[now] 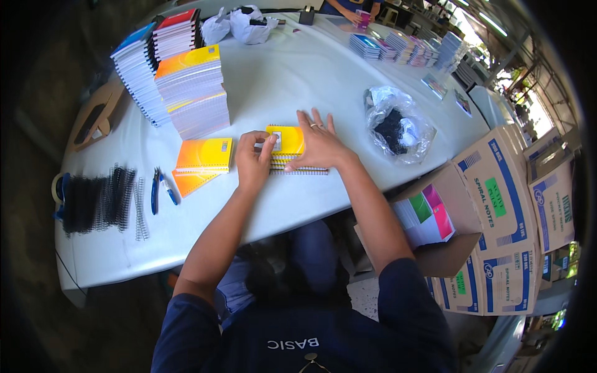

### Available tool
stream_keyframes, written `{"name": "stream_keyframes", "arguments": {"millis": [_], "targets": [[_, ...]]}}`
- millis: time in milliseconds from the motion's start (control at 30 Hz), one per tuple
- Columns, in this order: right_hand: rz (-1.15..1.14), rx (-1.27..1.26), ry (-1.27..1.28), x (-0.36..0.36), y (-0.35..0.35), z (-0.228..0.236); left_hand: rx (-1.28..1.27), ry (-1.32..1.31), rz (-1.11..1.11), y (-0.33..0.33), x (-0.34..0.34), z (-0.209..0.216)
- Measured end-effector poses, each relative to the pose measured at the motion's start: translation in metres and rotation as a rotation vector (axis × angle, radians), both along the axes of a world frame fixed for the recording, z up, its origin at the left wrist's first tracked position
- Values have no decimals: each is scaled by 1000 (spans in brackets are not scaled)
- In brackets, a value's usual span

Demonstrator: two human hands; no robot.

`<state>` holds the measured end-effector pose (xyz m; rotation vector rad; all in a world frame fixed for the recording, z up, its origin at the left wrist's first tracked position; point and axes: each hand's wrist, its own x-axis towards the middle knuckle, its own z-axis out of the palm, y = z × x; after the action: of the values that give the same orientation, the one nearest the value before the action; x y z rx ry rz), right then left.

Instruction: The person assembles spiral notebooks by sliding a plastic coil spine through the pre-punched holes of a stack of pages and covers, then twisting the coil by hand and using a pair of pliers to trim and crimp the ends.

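Note:
A short stack of yellow spiral notebooks lies on the table in front of me. My left hand is at its left edge, fingers curled and thumb against the top notebook. On the right side of the stack, my right hand has its fingers spread, with the thumb low by the wire bindings. Left of my hands lie a yellow-orange notebook and a loose orange cover partly under it. Farther left are blue-handled pliers and a blue-and-white pen or cutter.
Black wire spirals lie at the left. Tall stacks of yellow booklets and blue-covered notebooks stand behind. A plastic bag of black scraps sits at the right, near an open carton. A person's hand shows across the table.

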<state>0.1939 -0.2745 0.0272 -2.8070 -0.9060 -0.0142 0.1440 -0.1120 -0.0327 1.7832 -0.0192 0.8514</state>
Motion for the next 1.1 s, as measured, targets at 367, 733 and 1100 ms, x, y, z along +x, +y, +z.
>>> {"name": "stream_keyframes", "arguments": {"millis": [367,733,1100], "targets": [[48,-105,57,3,10,11,68,72,54,10,-8,11],[353,685,-83,-125,24,-12,803,466,144,112,-99,44],[172,1238,759,-128,60,-46,-38,387,-76,87,-150,32]]}}
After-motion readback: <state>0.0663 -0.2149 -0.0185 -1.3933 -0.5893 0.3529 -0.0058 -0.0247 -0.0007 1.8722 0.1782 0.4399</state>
